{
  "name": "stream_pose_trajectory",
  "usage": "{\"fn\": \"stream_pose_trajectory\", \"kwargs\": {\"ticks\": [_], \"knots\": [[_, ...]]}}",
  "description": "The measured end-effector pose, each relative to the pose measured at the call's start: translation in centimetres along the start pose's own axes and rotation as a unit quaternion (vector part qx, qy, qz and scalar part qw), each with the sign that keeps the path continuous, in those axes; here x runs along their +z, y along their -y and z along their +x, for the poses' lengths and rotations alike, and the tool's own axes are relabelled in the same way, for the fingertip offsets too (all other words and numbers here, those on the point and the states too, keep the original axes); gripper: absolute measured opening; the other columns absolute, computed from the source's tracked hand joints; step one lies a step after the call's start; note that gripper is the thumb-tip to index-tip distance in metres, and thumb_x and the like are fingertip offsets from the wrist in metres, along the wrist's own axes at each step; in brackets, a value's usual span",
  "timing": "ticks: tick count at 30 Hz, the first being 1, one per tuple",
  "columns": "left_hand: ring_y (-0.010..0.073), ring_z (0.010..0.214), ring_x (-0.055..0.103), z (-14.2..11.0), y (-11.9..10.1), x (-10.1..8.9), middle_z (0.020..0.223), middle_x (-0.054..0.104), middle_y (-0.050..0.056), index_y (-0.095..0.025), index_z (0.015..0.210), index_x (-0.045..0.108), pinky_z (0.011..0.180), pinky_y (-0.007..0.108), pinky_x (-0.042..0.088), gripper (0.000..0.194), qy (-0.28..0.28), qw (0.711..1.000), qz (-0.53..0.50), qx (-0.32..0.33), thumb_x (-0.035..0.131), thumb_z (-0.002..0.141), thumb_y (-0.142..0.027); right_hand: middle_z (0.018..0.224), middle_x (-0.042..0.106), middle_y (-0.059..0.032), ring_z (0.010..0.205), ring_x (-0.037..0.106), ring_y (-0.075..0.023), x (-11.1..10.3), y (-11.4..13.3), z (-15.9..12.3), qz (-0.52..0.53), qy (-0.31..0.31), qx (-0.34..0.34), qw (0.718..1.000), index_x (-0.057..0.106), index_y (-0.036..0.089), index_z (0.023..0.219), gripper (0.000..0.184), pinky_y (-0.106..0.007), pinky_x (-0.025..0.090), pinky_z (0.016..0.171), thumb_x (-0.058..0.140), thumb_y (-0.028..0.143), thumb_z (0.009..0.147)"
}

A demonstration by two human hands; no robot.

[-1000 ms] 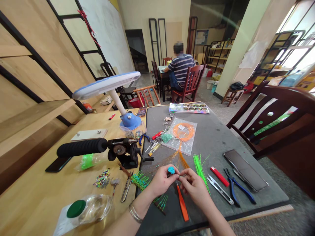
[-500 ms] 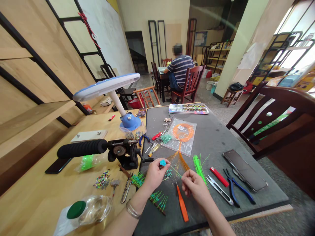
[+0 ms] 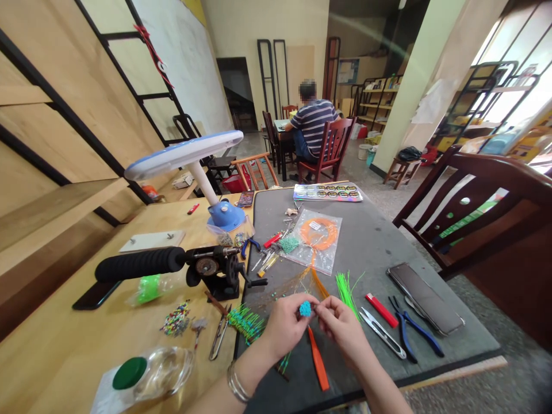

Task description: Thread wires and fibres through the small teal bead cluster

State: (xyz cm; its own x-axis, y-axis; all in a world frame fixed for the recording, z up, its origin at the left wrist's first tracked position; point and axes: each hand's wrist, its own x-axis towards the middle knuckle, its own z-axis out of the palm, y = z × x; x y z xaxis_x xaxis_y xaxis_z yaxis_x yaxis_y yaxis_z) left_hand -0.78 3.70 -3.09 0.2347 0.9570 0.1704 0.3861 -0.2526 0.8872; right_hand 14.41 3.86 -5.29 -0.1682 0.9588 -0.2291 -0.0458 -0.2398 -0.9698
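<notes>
A small round cluster of turquoise beads (image 3: 305, 309) is held between the thumb and fingers of my left hand (image 3: 284, 326). Right beside it, my right hand (image 3: 340, 323) is closed in a pinch, its fingertips almost meeting the left ones. What they grip is too small to make out. Under the hands lies an orange pointed tool (image 3: 318, 361). Bright green strands (image 3: 346, 292) fan out just beyond my right hand. Past my left wrist, a stick with rows of green-tipped pieces (image 3: 245, 322) is partly covered by the arm.
To the right lie thread snips (image 3: 383, 333), a red lighter (image 3: 382, 310), blue-handled pliers (image 3: 414, 333) and a phone (image 3: 425, 298). A bag with coiled orange line (image 3: 332, 256), a hand-cranked device (image 3: 215, 273), a lamp (image 3: 226, 215) and a green-lidded jar (image 3: 129, 372) surround the work. One person (image 3: 317, 129) sits behind.
My hands have come together; the right moved in beside the bead cluster. The cluster shifted right and down with my left hand. The green strand stretched between them no longer shows.
</notes>
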Motion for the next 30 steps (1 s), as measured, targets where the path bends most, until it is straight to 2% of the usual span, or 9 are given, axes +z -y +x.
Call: {"fn": "stream_pose_trajectory", "kwargs": {"ticks": [3, 6, 8, 10, 13, 16, 25, 30], "knots": [[0.0173, 0.072, 0.062, 0.2, 0.3, 0.0, 0.080, 0.070, 0.005, -0.016, 0.088, 0.069, 0.066, 0.025, 0.047, 0.016, -0.018, 0.991, -0.111, -0.076, 0.066, 0.072, -0.017, 0.059, 0.055, 0.0034, 0.047, 0.047, -0.0096, -0.1, 0.2, -0.1, -0.018, -0.037, -0.067, 0.997, 0.057, 0.019, 0.084, 0.029, -0.019, 0.033, 0.040, 0.064, 0.045, 0.072], [0.0175, 0.076, 0.062, 0.3, 0.7, -0.1, 0.083, 0.069, 0.006, -0.014, 0.087, 0.068, 0.071, 0.026, 0.047, 0.020, -0.013, 0.976, -0.195, -0.093, 0.070, 0.068, -0.018, 0.074, 0.061, 0.0004, 0.055, 0.054, -0.0124, 0.1, 0.4, -0.2, -0.007, 0.023, -0.072, 0.997, 0.055, 0.020, 0.104, 0.035, -0.023, 0.044, 0.047, 0.060, 0.039, 0.075], [0.0174, 0.077, 0.061, 0.3, 0.9, -0.2, 0.082, 0.069, 0.006, -0.013, 0.088, 0.069, 0.072, 0.027, 0.047, 0.021, -0.009, 0.968, -0.228, -0.100, 0.071, 0.068, -0.020, 0.077, 0.062, -0.0001, 0.054, 0.055, -0.0120, 0.3, 0.4, -0.3, -0.001, 0.069, -0.057, 0.996, 0.055, 0.021, 0.103, 0.033, -0.024, 0.047, 0.050, 0.058, 0.040, 0.077], [0.0174, 0.077, 0.060, 0.3, 1.0, -0.4, 0.082, 0.069, 0.006, -0.014, 0.088, 0.069, 0.074, 0.028, 0.048, 0.022, -0.015, 0.963, -0.245, -0.114, 0.072, 0.067, -0.022, 0.069, 0.058, 0.0016, 0.051, 0.053, -0.0115, 0.4, 0.2, -0.2, -0.011, 0.067, -0.050, 0.996, 0.056, 0.020, 0.092, 0.027, -0.024, 0.046, 0.049, 0.057, 0.043, 0.078], [0.0173, 0.077, 0.060, 0.3, 0.8, -0.6, 0.082, 0.069, 0.006, -0.014, 0.089, 0.070, 0.075, 0.029, 0.047, 0.024, -0.015, 0.963, -0.236, -0.131, 0.073, 0.067, -0.024, 0.056, 0.051, 0.0038, 0.049, 0.048, -0.0112, 0.3, -0.3, 0.0, -0.073, 0.011, -0.080, 0.994, 0.055, 0.019, 0.074, 0.028, -0.023, 0.040, 0.047, 0.057, 0.046, 0.078], [0.0162, 0.072, 0.058, 0.3, 0.8, -0.7, 0.077, 0.068, 0.005, -0.014, 0.088, 0.071, 0.070, 0.027, 0.046, 0.024, 0.006, 0.970, -0.201, -0.133, 0.071, 0.068, -0.027, 0.057, 0.052, 0.0022, 0.053, 0.047, -0.0124, -0.1, -0.6, -0.1, -0.151, -0.029, -0.132, 0.979, 0.057, 0.019, 0.068, 0.030, -0.023, 0.038, 0.051, 0.057, 0.047, 0.079], [0.0140, 0.063, 0.053, 0.3, 0.5, -0.8, 0.066, 0.063, 0.002, -0.014, 0.072, 0.068, 0.062, 0.024, 0.041, 0.012, 0.002, 0.994, -0.076, -0.079, 0.062, 0.074, -0.024, 0.064, 0.061, -0.0014, 0.059, 0.054, -0.0164, -1.7, 0.3, -0.5, -0.289, -0.026, -0.183, 0.939, 0.060, 0.021, 0.072, 0.021, -0.025, 0.039, 0.056, 0.052, 0.036, 0.084], [0.0135, 0.061, 0.052, 0.4, 0.0, -0.8, 0.063, 0.062, 0.001, -0.014, 0.067, 0.067, 0.061, 0.023, 0.040, 0.013, 0.012, 0.995, -0.070, -0.068, 0.061, 0.074, -0.023, 0.063, 0.063, -0.0024, 0.059, 0.055, -0.0176, -2.8, 0.6, -0.8, -0.292, -0.052, -0.188, 0.937, 0.061, 0.022, 0.073, 0.019, -0.026, 0.039, 0.055, 0.053, 0.036, 0.083]]}}
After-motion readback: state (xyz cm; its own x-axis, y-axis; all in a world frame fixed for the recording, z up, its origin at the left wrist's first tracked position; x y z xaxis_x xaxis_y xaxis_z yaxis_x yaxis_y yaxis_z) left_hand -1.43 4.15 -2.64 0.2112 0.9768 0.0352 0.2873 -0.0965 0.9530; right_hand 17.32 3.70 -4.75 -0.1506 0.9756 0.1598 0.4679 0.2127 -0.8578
